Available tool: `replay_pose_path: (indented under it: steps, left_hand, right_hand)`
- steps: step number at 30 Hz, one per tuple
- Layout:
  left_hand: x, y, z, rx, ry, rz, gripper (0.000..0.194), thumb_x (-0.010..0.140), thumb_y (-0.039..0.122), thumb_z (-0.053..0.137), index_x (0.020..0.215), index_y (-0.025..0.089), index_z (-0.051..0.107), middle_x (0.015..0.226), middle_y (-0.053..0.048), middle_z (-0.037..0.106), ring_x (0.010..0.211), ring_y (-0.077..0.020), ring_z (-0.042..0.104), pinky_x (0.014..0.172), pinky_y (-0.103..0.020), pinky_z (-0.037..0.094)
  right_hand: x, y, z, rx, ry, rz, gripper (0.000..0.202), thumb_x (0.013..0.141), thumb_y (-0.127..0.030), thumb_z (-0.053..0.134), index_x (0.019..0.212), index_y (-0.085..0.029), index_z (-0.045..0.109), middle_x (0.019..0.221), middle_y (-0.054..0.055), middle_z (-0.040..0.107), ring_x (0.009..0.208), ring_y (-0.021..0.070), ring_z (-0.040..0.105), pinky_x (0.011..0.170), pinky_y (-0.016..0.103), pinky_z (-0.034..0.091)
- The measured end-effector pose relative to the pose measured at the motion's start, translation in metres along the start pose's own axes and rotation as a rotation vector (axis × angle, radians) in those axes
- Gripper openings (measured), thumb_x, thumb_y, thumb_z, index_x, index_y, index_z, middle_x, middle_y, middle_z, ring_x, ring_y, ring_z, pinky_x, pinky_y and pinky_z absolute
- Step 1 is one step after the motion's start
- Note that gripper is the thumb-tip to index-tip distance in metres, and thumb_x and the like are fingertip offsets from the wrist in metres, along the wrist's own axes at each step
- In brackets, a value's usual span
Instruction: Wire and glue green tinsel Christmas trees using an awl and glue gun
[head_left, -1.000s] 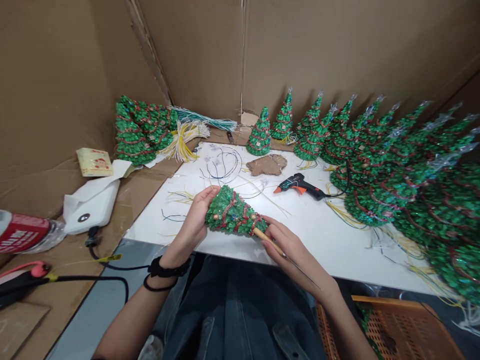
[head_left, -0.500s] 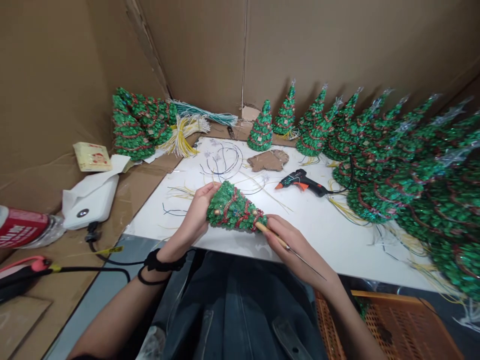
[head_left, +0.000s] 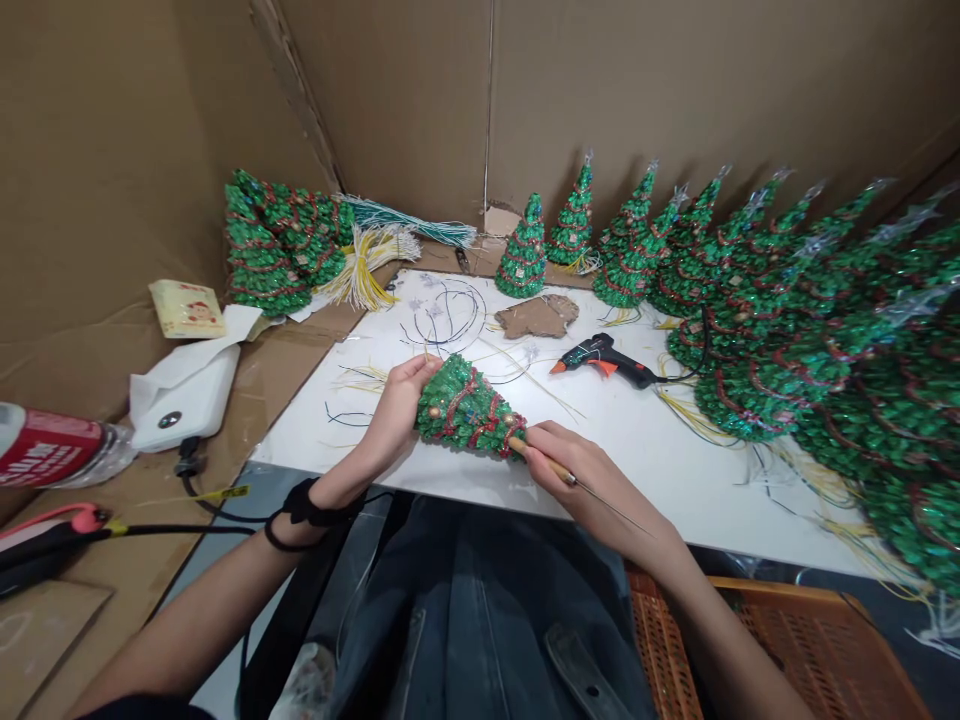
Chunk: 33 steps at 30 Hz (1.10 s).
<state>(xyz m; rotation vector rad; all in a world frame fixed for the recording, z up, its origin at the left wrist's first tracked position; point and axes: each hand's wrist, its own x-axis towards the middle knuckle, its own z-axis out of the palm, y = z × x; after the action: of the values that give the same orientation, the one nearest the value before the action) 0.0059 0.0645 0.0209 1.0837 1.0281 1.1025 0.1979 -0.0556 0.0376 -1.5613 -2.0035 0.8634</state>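
Note:
A small green Christmas tree [head_left: 466,408] with red garland and gold balls lies on its side above the front of the white board, its tip toward the right. My left hand [head_left: 405,405] grips it at the base end, fingers partly hidden behind it. My right hand [head_left: 574,470] is closed around an awl [head_left: 551,464] with a wooden handle; the thin metal shaft points back over the wrist. The handle end and the right fingers are at the tree's tip, and whether those fingers also pinch the tree I cannot tell.
A black hot glue gun [head_left: 604,362] lies behind my right hand, near a cardboard scrap [head_left: 537,316] and loose wires [head_left: 450,312]. Finished trees [head_left: 780,350] crowd the right side. Wire bundles [head_left: 367,265] lie at the back left. An orange basket [head_left: 817,640] is below right.
The right hand and awl have shifted slightly left along the tip of the tree. The tree has turned a little in my left hand, and the left forearm has moved slightly left.

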Motion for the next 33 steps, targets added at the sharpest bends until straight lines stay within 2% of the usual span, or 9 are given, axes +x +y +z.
replay_pose_path:
  steps: [8,12,15,17,19,22,26,29,33]
  left_hand:
    - [0.004,-0.004,-0.006,0.016,-0.081,0.001,0.024,0.061,0.035,0.075,0.065,0.017,0.061,0.060,0.002,0.055,0.051,-0.0109,0.046,0.047,-0.021,0.035]
    - [0.004,-0.006,-0.009,0.010,-0.109,-0.012,0.027,0.062,0.038,0.076,0.068,0.017,0.060,0.063,0.003,0.055,0.051,-0.0101,0.045,0.049,-0.022,0.037]
    - [0.003,-0.007,-0.009,0.006,-0.109,-0.024,0.028,0.063,0.039,0.076,0.067,0.017,0.059,0.062,0.003,0.054,0.051,-0.0096,0.044,0.048,-0.021,0.035]
    - [0.003,-0.006,-0.009,0.002,-0.100,-0.026,0.030,0.063,0.040,0.076,0.066,0.017,0.059,0.061,0.003,0.054,0.052,-0.0099,0.045,0.047,-0.021,0.035]
    - [0.004,-0.005,-0.009,0.000,-0.088,-0.028,0.030,0.064,0.041,0.076,0.067,0.017,0.059,0.062,0.003,0.055,0.052,-0.0100,0.045,0.048,-0.021,0.035]
    - [0.005,-0.005,-0.010,-0.005,-0.079,-0.028,0.030,0.064,0.042,0.076,0.069,0.017,0.060,0.061,0.003,0.055,0.051,-0.0097,0.045,0.047,-0.021,0.035]
    - [0.009,-0.006,-0.012,-0.025,-0.079,-0.005,0.031,0.060,0.040,0.079,0.067,0.016,0.060,0.060,0.003,0.055,0.051,-0.0090,0.046,0.047,-0.019,0.035]
    - [0.009,-0.007,-0.012,-0.051,-0.070,-0.009,0.032,0.059,0.040,0.079,0.068,0.016,0.061,0.061,0.003,0.056,0.051,-0.0089,0.047,0.047,-0.019,0.035]
    - [0.008,-0.007,-0.012,-0.063,-0.070,-0.012,0.031,0.061,0.040,0.079,0.071,0.016,0.063,0.063,0.002,0.059,0.053,-0.0103,0.050,0.049,-0.020,0.038]
  right_hand:
    - [-0.005,0.010,-0.007,0.169,-0.006,-0.022,0.027,0.099,-0.042,0.038,0.091,-0.024,0.057,0.091,0.001,0.062,0.083,0.0178,0.058,0.074,0.030,0.043]
    - [-0.014,0.024,0.003,0.564,0.408,0.031,0.023,0.095,-0.035,0.042,0.114,-0.030,0.053,0.125,0.002,0.061,0.121,0.0205,0.052,0.095,0.034,0.042]
    - [-0.016,0.030,0.012,0.822,0.657,-0.050,0.016,0.089,-0.027,0.046,0.103,-0.028,0.054,0.090,0.000,0.071,0.117,0.0205,0.056,0.099,0.037,0.039]
    - [-0.015,0.030,0.015,0.929,0.686,-0.057,0.008,0.089,-0.028,0.047,0.092,-0.026,0.054,0.055,-0.006,0.058,0.084,0.0178,0.064,0.092,0.036,0.042]
    - [-0.014,0.029,0.015,0.976,0.645,0.007,0.012,0.090,-0.033,0.048,0.081,-0.025,0.050,0.042,-0.011,0.034,0.048,0.0120,0.046,0.072,0.030,0.046]
    - [-0.009,0.026,0.012,0.768,0.516,0.125,0.011,0.087,-0.035,0.055,0.085,-0.025,0.051,0.048,-0.012,0.028,0.043,0.0095,0.027,0.050,0.024,0.032]
    - [0.008,0.026,0.006,0.301,0.353,0.034,0.026,0.083,-0.028,0.057,0.109,-0.024,0.057,0.081,-0.001,0.058,0.074,0.0158,0.052,0.067,0.028,0.041]
    - [0.027,0.030,0.002,0.135,0.232,-0.019,0.039,0.082,-0.031,0.059,0.120,-0.023,0.056,0.113,0.007,0.059,0.105,0.0229,0.052,0.090,0.037,0.042]
    - [0.048,0.036,-0.006,0.148,-0.002,-0.020,0.053,0.079,-0.039,0.064,0.128,-0.020,0.053,0.115,0.009,0.062,0.102,0.0233,0.057,0.090,0.037,0.043]
